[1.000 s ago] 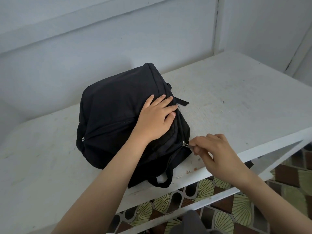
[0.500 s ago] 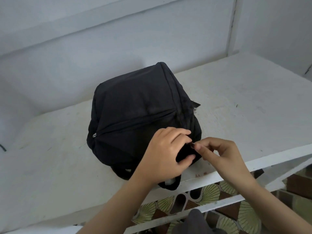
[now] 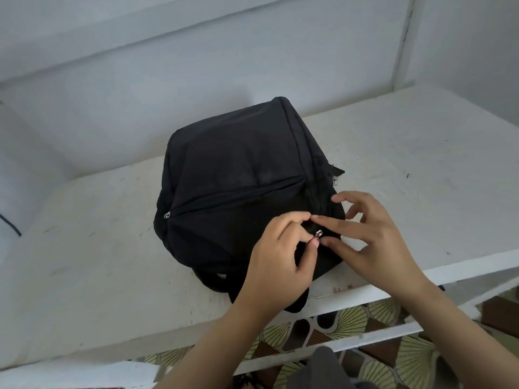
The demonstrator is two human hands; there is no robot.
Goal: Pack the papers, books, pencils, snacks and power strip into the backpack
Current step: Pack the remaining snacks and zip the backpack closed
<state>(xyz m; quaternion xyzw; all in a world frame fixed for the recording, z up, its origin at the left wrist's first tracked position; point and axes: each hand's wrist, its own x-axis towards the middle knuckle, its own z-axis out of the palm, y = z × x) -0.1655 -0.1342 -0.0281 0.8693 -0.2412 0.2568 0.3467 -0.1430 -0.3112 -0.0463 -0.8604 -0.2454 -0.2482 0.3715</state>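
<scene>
Two of my hands meet at the near corner of the black backpack (image 3: pixel 238 175), which lies on the white desk (image 3: pixel 407 153) near its front edge; my left hand (image 3: pixel 278 259) pinches the silver zipper pull (image 3: pixel 318 234), my right hand (image 3: pixel 370 237) spread open beside it, fingertips on the fabric

Both forearms are showing bare from wrist to the lower edge of the view, with no sleeve reaching them. The left hand (image 3: pixel 276 259) and the right hand (image 3: pixel 375 242) are wearing nothing: no rings, watch or bracelets, and the fingernails are looking short and plain. A patch of dark grey clothing (image 3: pixel 323 369) is showing low down, between the arms.
</scene>
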